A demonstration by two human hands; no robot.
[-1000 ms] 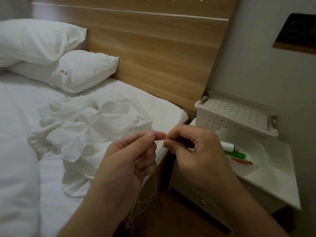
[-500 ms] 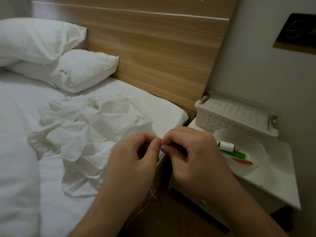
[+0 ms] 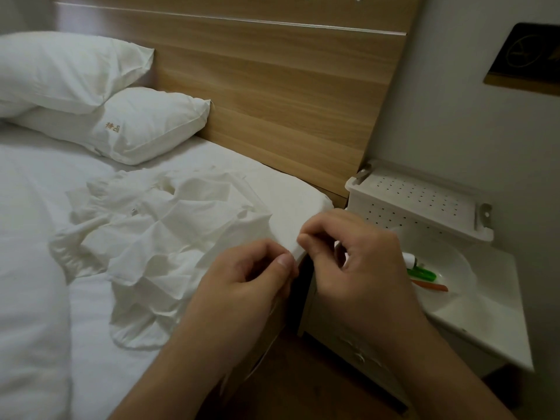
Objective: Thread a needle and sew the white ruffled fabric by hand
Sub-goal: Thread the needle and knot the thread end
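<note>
- Fingers of my left hand: thumb and forefinger pressed tip to tip in a pinch; a pale thread hangs down from under this hand.
- Fingertips of my right hand: curled and pinched together, close beside the left pinch; I cannot tell whether a needle sits between them, as it is too small to see.
- White ruffled fabric: lies crumpled on the bed, left of both hands and apart from them.
- Pillows: two, stacked against the wooden headboard.
- Bedside table: carries a white dish holding a white spool, a green item and an orange item.
- Perforated white box: stands behind the dish.
</note>
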